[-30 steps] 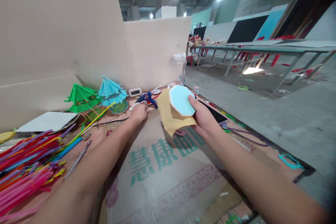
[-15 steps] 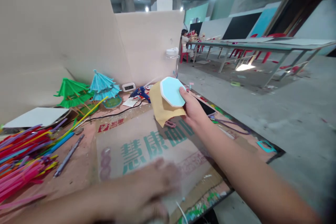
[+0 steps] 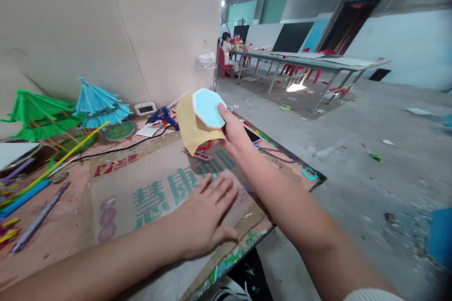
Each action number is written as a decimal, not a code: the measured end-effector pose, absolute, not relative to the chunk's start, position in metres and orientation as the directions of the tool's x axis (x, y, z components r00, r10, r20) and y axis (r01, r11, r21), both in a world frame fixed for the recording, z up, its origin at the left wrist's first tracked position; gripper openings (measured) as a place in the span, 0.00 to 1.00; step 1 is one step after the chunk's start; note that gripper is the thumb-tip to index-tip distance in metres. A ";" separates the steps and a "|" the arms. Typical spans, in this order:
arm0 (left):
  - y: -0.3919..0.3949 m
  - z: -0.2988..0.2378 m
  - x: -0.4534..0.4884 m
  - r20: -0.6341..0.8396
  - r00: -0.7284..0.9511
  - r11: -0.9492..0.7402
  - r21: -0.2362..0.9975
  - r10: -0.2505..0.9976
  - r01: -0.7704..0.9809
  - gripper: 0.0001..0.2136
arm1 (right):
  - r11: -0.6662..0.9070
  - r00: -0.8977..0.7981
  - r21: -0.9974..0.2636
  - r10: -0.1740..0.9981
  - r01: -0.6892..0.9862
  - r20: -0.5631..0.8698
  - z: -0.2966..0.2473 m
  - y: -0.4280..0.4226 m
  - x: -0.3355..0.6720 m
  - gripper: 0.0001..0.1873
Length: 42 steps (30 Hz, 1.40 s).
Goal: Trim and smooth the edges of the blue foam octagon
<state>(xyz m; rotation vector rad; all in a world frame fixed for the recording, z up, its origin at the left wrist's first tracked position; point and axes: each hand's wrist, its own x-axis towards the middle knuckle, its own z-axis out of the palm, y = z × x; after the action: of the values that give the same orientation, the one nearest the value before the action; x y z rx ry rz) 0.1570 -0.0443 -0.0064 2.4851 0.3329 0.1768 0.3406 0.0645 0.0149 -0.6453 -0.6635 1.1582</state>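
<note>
My right hand [image 3: 235,129] grips a light blue octagonal board [image 3: 208,108] with a white edge, its thumb on the blue face. A yellow-brown sheet [image 3: 190,129], like sandpaper, is held behind the board and curls below it. My left hand [image 3: 208,214] lies palm down with fingers spread on a flat cardboard piece [image 3: 120,197] printed with green characters. Under the sheet, pink scissors or a clip-like tool [image 3: 202,155] shows in part, beside a red ring [image 3: 205,145]. A dark phone [image 3: 252,135] lies partly hidden behind my right wrist.
Green [image 3: 42,113] and blue [image 3: 100,103] layered paper umbrellas stand at the back left. Near them are a small white clock [image 3: 144,109] and a blue glue gun [image 3: 163,116] with a black cord. A pen [image 3: 40,216] and pipe cleaners lie left. A person [image 3: 226,51] sits far off.
The view has swung to the right. My left hand, blurred earlier, now rests with fingers spread on the cardboard. My right hand still holds the board and sheet.
</note>
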 end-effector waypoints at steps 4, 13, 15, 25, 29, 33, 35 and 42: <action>-0.043 -0.001 0.166 -0.036 0.982 -0.421 0.906 -0.184 -0.046 0.33 | 0.236 0.263 -0.759 0.961 -0.607 0.089 0.015 0.067 0.348 0.13; -0.012 -0.030 0.068 -0.121 0.943 -0.857 0.396 0.309 0.331 0.36 | 0.227 0.241 -0.751 0.966 -0.620 0.093 0.019 0.062 0.341 0.11; -0.005 -0.029 0.047 -0.151 0.951 -0.875 0.374 0.271 0.309 0.37 | 0.197 0.208 -0.761 0.975 -0.618 0.084 0.016 0.061 0.333 0.10; 0.053 -0.022 0.007 0.054 0.812 -0.778 0.327 0.582 0.536 0.25 | -0.002 0.089 -1.000 0.996 0.003 -0.002 -0.033 0.057 0.299 0.15; 0.040 -0.016 0.021 0.222 0.638 -0.673 0.321 0.738 0.667 0.18 | 0.005 0.090 -0.980 0.996 0.199 0.023 -0.035 0.059 0.299 0.15; 0.015 -0.021 0.040 0.197 0.832 -0.851 0.207 0.519 0.482 0.18 | 0.143 0.059 -0.866 0.979 0.480 0.194 -0.018 0.054 0.292 0.16; 0.004 -0.028 0.044 0.191 0.863 -0.883 0.155 0.468 0.444 0.23 | 0.282 0.032 -0.695 0.915 0.662 0.402 -0.006 0.046 0.290 0.16; -0.009 -0.032 0.042 0.195 0.838 -0.860 0.152 0.509 0.487 0.19 | 0.363 -0.195 -0.499 0.914 0.787 0.356 -0.003 0.032 0.280 0.09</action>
<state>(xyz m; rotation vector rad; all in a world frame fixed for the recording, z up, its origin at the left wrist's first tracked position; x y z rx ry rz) 0.0415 -0.0090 -0.0320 2.9194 0.7930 0.3505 0.2800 0.0315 -0.0031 -1.4677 -2.0266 0.2728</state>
